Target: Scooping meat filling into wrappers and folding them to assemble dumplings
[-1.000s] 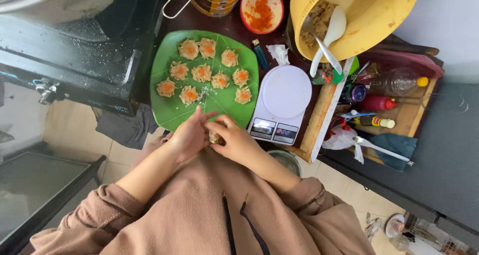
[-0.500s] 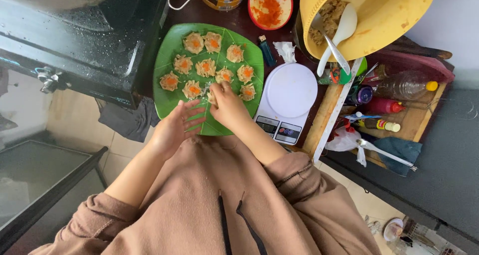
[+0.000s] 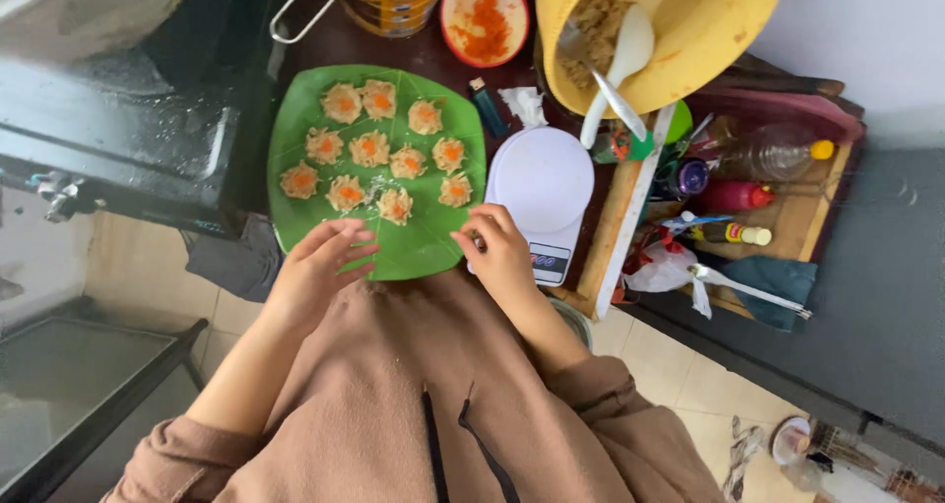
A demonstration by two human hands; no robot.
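1. Green plate [image 3: 423,252], leaf-shaped, on dark counter just ahead of body. Holds ten small dumplings [image 3: 371,149] w/ orange topping, in rough rows across far half; near half bare.
2. Left hand [image 3: 320,267] over near-left edge of plate, fingers spread and slightly curled, tips resting on or just above bare green. Nothing held.
3. Right hand [image 3: 500,252] at near-right corner of plate, overlapping near edge of kitchen scale [image 3: 541,183]. Fingers curled in; small dark bit seen at fingertips, too small to tell what, or whether pinched.
4. Nearest dumpling [image 3: 395,206] just beyond both hands, between them; no contact.
5. Scale: white round top, just right of plate, touching or nearly so. Display end toward body, partly under right hand.
6. Small blue lighter [image 3: 487,107] and crumpled tissue [image 3: 522,104] beyond scale, betw. plate and yellow bowl [image 3: 724,31].
7. Yellow bowl at upper right, holds brownish filling [image 3: 602,26] and white spoon [image 3: 620,65], handle hanging over rim.
8. Small red-rimmed dish [image 3: 484,16] w/ orange shreds beyond plate; jar [image 3: 394,1] to its left.
9. Wooden tray [image 3: 787,218] at right: bottles, bags, another spoon, blue cloth.
10. Black stove [image 3: 118,139] left of plate.
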